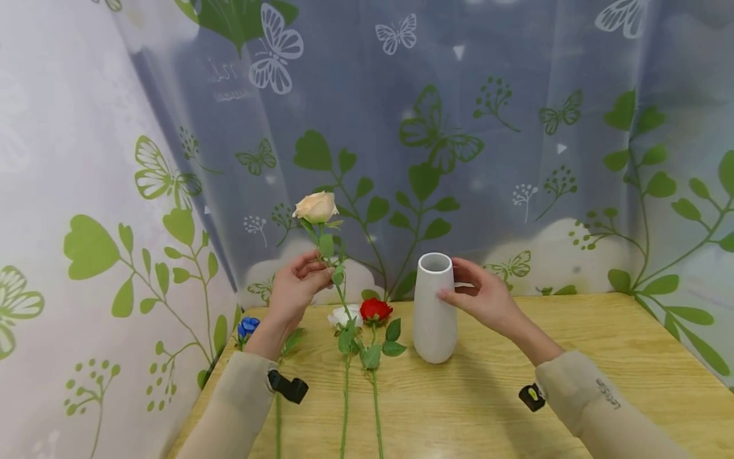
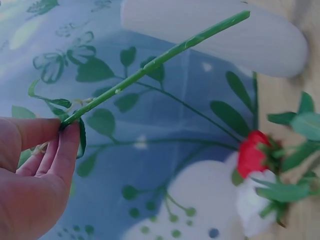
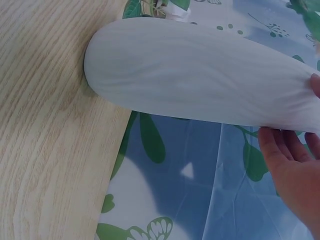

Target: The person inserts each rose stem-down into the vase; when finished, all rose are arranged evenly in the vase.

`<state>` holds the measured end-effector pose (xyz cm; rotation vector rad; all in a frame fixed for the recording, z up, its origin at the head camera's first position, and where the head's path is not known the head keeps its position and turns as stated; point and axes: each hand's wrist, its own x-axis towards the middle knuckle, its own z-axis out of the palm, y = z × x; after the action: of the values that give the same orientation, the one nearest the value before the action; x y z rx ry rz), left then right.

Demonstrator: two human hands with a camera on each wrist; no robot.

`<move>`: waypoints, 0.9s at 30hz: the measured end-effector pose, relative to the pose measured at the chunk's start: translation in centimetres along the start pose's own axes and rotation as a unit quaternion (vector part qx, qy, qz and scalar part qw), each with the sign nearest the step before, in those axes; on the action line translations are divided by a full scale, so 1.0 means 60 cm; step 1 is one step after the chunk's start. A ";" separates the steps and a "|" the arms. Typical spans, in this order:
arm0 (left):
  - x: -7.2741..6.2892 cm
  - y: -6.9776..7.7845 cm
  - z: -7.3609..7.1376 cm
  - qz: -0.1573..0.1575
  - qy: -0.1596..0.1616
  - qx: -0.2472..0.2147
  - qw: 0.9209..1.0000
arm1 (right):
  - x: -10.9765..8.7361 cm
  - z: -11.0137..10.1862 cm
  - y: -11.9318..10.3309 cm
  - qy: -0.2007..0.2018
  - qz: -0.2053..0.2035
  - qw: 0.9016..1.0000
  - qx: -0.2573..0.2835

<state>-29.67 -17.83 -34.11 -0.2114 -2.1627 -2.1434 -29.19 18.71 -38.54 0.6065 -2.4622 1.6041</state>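
Note:
A cream rose [image 1: 316, 208] is held upright above the table by my left hand [image 1: 295, 287], thumb and fingers pinching its stem just below the upper leaves. In the left wrist view the bare lower end of the green stem [image 2: 155, 65] sticks out free from the pinch. A tall white vase [image 1: 434, 325] stands on the table to the right of the rose, its round mouth facing up. My right hand [image 1: 487, 298] grips the vase near its top from the right, thumb on the near side and fingers round the far side.
On the wooden table [image 1: 573, 370] a white rose [image 1: 345, 316] and a red rose [image 1: 376, 310] lie side by side, stems toward me. A blue rose [image 1: 248, 327] lies at the left, partly behind my left forearm. A printed curtain [image 1: 367, 127] hangs behind the table.

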 end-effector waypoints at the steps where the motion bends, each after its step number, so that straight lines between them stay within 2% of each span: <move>1: 0.004 0.008 0.005 0.009 0.001 0.001 1.000 | 0.000 0.000 0.000 0.000 0.000 1.000 0.000; 7: 0.027 0.056 0.037 0.050 0.010 -0.016 0.999 | 0.000 0.001 0.005 0.003 -0.002 1.000 0.003; 13: 0.039 0.104 0.069 0.086 0.011 -0.024 0.996 | -0.001 0.002 0.004 0.007 -0.008 1.000 0.003; 16: 0.044 0.124 0.086 0.105 0.019 -0.043 0.993 | -0.001 0.002 0.004 0.008 -0.009 1.000 0.003; 22: 0.061 0.148 0.115 0.122 0.049 -0.100 0.986 | -0.001 0.002 0.003 0.010 -0.005 1.000 0.004; 27: 0.076 0.158 0.135 0.135 0.078 -0.117 0.981 | -0.002 0.002 0.005 0.011 -0.005 1.000 0.004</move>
<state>-32.37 -9.50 -24.14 -0.3206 -1.6880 -2.1699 -29.19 18.70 -38.86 0.5982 -2.4329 1.6093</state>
